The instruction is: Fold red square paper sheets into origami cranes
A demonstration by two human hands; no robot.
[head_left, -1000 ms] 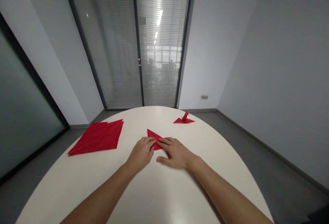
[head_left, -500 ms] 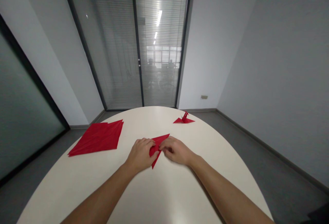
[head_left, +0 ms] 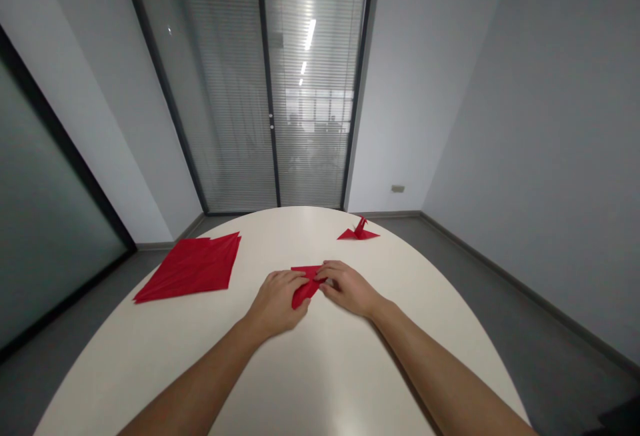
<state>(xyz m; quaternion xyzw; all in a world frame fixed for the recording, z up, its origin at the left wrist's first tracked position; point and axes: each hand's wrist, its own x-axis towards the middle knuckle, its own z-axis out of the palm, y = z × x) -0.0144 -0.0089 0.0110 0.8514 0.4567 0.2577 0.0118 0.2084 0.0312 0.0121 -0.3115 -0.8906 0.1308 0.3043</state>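
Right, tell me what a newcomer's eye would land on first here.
Red against the white round table catches the eye first: the left hand and right hand pinch a small folded red paper between them near the table's middle. A fanned stack of red paper sheets lies at the left, and a red paper crane sits by the far edge, right of centre.

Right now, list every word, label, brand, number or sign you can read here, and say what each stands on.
None: no text can be read anywhere in view.
The small folded red paper between the left hand and right hand, the stack of red paper sheets and the red folded paper crane on the white round table are plain.
The small grey wall plate is too small to show any marking.
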